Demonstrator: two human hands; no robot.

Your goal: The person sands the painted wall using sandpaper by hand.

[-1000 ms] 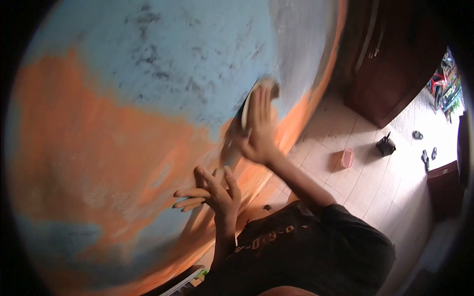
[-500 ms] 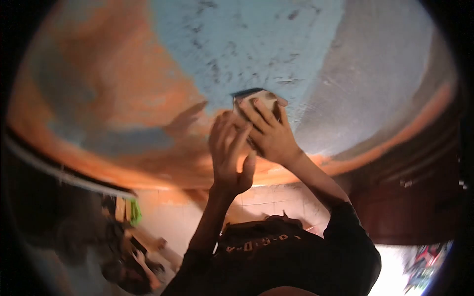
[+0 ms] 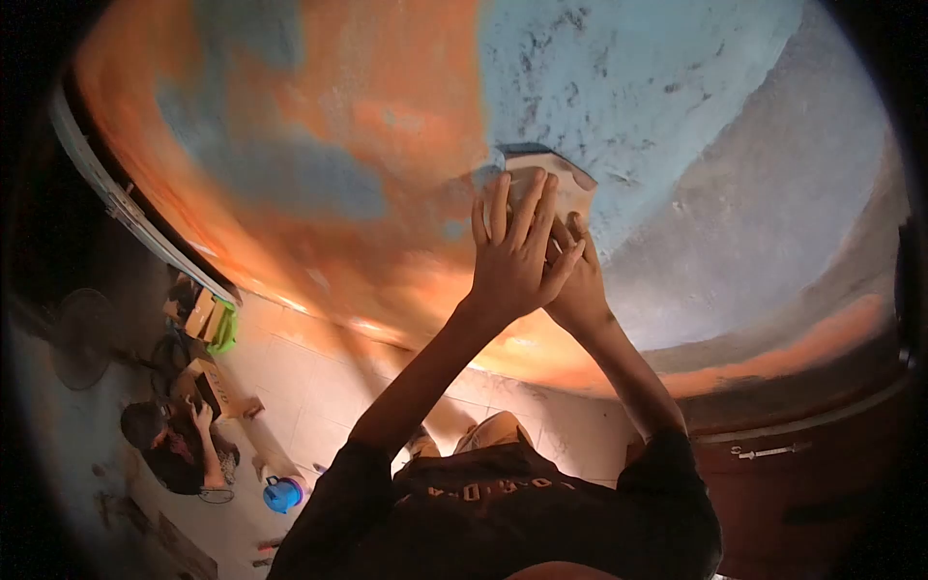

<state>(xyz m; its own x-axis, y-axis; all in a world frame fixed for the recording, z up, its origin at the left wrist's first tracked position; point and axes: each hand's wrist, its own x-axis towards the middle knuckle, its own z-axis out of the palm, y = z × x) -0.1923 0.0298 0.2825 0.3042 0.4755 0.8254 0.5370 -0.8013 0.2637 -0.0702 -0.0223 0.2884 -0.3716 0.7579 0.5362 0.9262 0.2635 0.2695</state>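
A beige sheet [image 3: 565,176] with a dark underside lies against the painted wall [image 3: 406,145], its upper edge lifted and curled. My left hand [image 3: 512,253] is spread with its fingertips on the sheet's lower left part, and its thumb crosses over my right hand. Partly hidden behind it, my right hand [image 3: 580,290] holds the sheet against the wall; some of its fingers are covered, others look bent. Orange, blue and grey paint patches surround the sheet, with dark marks on the blue area above.
A person [image 3: 179,445] sits at the lower left by a cardboard box [image 3: 215,387]. A blue container [image 3: 282,494] stands on the tiled floor [image 3: 309,387]. Near it are a green bag [image 3: 224,327] and a fan [image 3: 82,338]. Dark red furniture [image 3: 793,483] is at the lower right.
My left hand has moved up from below the right hand, onto the sheet and partly over the right hand. The view has turned, bringing the seated person and blue container into clearer sight.
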